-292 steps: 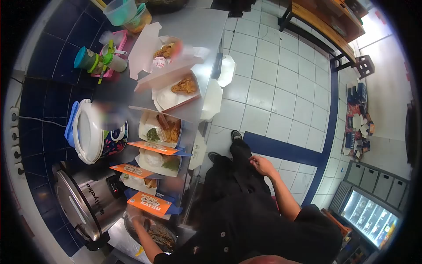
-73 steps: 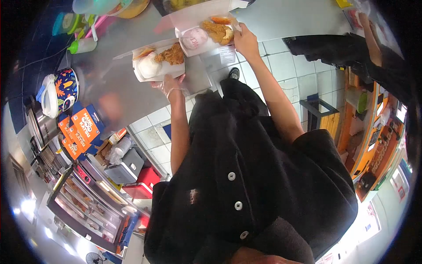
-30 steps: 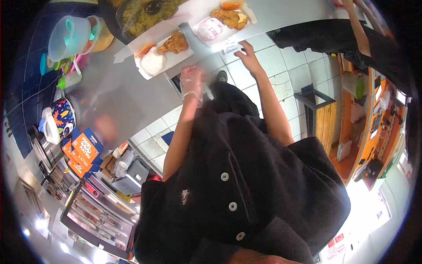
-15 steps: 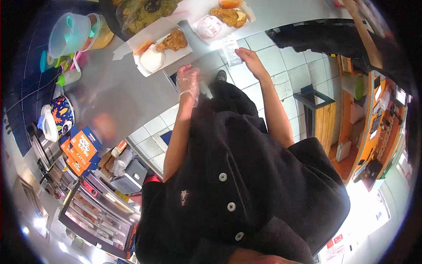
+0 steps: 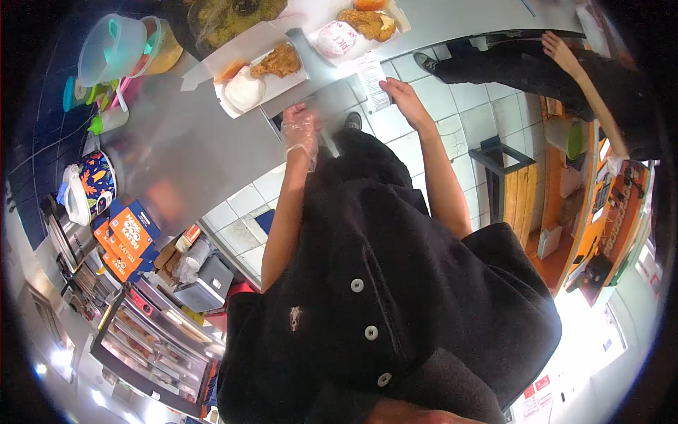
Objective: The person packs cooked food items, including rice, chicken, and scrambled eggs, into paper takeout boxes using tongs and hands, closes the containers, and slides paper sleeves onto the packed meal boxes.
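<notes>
My right hand (image 5: 406,99) pinches a printed paper receipt (image 5: 371,80) by its edge, above the tiled floor. My left hand (image 5: 299,128), in a clear plastic glove, is curled near the counter's front edge; what its fingers hold, if anything, I cannot make out. A pale translucent strip (image 5: 330,144) shows just beside it. Ahead of the left hand stands an open white box (image 5: 281,86) with a fried chicken piece (image 5: 279,61), a white round bundle (image 5: 245,89) and a bun (image 5: 232,71). Beyond the receipt, a second box (image 5: 397,15) holds chicken (image 5: 369,24) and a wrapped rice portion (image 5: 336,39).
A steel counter (image 5: 191,141) runs along the left, with plastic tubs (image 5: 109,53), a patterned bowl (image 5: 97,180) and orange boxes (image 5: 131,230). A co-worker's hand (image 5: 560,51) and dark-clothed leg are at the right. A wooden-sided bin (image 5: 519,198) stands on the floor.
The co-worker's arm and hand have shifted at the right, and a shoe now shows there. My left hand has moved slightly; my right hand keeps the receipt almost in place.
</notes>
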